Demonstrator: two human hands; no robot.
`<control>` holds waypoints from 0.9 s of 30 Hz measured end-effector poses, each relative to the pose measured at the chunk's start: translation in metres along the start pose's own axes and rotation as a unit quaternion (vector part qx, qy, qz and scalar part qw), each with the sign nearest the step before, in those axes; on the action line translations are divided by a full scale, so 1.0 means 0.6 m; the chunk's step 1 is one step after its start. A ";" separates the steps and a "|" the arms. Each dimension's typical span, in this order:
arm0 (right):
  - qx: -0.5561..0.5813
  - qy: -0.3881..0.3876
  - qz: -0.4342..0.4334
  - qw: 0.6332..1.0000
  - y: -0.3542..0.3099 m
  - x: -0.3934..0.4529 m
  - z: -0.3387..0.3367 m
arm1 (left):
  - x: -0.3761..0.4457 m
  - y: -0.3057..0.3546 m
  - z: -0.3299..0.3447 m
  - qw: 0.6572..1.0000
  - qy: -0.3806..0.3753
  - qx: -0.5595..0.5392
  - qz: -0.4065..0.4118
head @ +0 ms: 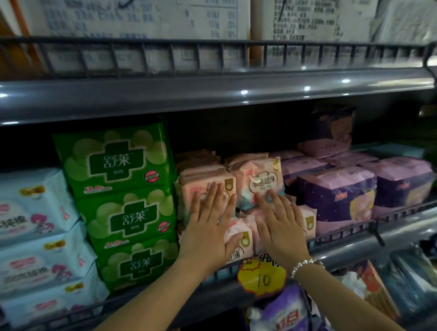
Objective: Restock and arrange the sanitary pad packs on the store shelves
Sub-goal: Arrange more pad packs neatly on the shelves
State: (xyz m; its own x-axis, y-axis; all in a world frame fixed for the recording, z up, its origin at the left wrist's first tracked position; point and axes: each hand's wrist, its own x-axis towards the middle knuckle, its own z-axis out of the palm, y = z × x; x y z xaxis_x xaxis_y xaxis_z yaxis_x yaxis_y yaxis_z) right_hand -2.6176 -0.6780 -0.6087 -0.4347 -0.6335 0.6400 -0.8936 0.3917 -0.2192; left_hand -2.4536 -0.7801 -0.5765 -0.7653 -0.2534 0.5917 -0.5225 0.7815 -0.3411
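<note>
Both hands are flat against the pink stock, nearest the camera and holding nothing: the left hand [210, 222] lies with straight, spread fingers over the left column of pink sanitary pad packs [206, 187], and the right hand [277, 222], a beaded bracelet [305, 265] on its wrist, presses open-palmed on the right column, its fingertips reaching the upper pack with the cloud label [261, 184]. Just below the wrists, a yellow price tag [261, 278] marked 10 hangs on the wire front rail [346, 235] of the shelf. The pink packs stand stacked in rows behind that rail, running back into the dark shelf. To their left rise three stacked green packs [122, 204], touching the pink column, with pale blue packs [29, 223] beyond them; to the right sit purple packs [335, 191], and farther back another purple pack [331, 127] stands taller. By my reading this is a squaring-up push. The risk lies in the soft, loosely piled packs: uneven pressure from the two palms could tilt the top right pack, which already sits slightly askew, and slide it off its neighbour or backward into the gap behind. A hard shove might also crowd the green stack sideways. Above everything, a grey upper shelf [215, 96] carries large white boxes [143, 11].
</note>
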 end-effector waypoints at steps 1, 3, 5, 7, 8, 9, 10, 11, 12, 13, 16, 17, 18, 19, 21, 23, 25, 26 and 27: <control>0.003 0.009 -0.005 1.000 -0.001 0.000 -0.006 | -0.002 0.006 -0.005 1.000 -0.002 -0.008 -0.012; 0.006 0.028 -0.007 1.000 -0.008 0.007 -0.016 | -0.002 0.015 -0.016 0.999 -0.013 -0.018 -0.047; 0.000 0.029 -0.009 1.000 -0.014 0.023 -0.017 | 0.003 0.020 -0.023 0.996 -0.028 -0.022 -0.081; -0.019 0.011 -0.015 1.000 -0.020 0.033 -0.015 | 0.005 0.023 -0.023 0.995 -0.037 -0.028 -0.090; -0.021 0.001 -0.016 1.000 -0.021 0.036 -0.013 | 0.004 0.025 -0.023 0.995 -0.035 -0.034 -0.087; -0.023 0.002 -0.015 1.000 -0.020 0.037 -0.010 | 0.004 0.025 -0.025 0.995 -0.026 -0.040 -0.083; -0.020 0.003 -0.012 1.000 -0.021 0.039 -0.013 | 0.005 0.024 -0.025 0.996 -0.014 -0.044 -0.081; -0.018 0.016 -0.015 1.000 -0.022 0.043 -0.015 | 0.008 0.020 -0.032 0.996 0.000 -0.047 -0.080; -0.016 0.033 -0.023 0.999 -0.024 0.048 -0.020 | 0.016 0.012 -0.041 0.996 0.013 -0.043 -0.083; -0.010 0.050 -0.040 0.998 -0.025 0.055 -0.025 | 0.029 0.002 -0.058 0.995 0.008 -0.032 -0.091; 0.017 0.049 -0.102 0.993 -0.033 0.097 -0.054 | 0.086 -0.039 -0.099 0.983 -0.131 0.002 -0.125; 0.032 0.036 -0.116 0.992 -0.032 0.119 -0.061 | 0.106 -0.051 -0.107 0.973 -0.190 0.010 -0.132; 0.037 -0.002 -0.126 0.991 -0.030 0.143 -0.074 | 0.128 -0.059 -0.115 0.962 -0.235 0.002 -0.139; 0.024 -0.045 -0.129 0.990 -0.023 0.168 -0.083 | 0.148 -0.067 -0.121 0.950 -0.272 -0.030 -0.150; -0.064 -0.183 -0.127 0.973 -0.027 0.213 -0.126 | 0.179 -0.080 -0.122 0.911 -0.359 -0.103 -0.173; -0.086 -0.311 -0.072 0.944 -0.046 0.241 -0.177 | 0.197 -0.090 -0.116 0.881 -0.428 -0.100 -0.176; -0.048 -0.395 -0.001 0.917 -0.057 0.276 -0.193 | 0.204 -0.096 -0.110 0.870 -0.448 -0.101 -0.177; -0.099 -0.429 -0.012 0.898 -0.061 0.286 -0.187 | 0.207 -0.098 -0.106 0.870 -0.449 -0.110 -0.173; -0.135 -0.457 -0.026 0.879 -0.061 0.296 -0.173 | 0.209 -0.100 -0.103 0.870 -0.448 -0.120 -0.164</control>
State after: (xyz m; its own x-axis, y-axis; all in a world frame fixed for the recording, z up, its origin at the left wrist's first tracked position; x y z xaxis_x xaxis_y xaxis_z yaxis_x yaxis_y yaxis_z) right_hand -2.6506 -0.7355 -0.4108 -0.4127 -0.8782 -0.2416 -0.9094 0.4125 0.0539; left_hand -2.4950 -0.8235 -0.4367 -0.6322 -0.7439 -0.2166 -0.7565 0.6531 -0.0351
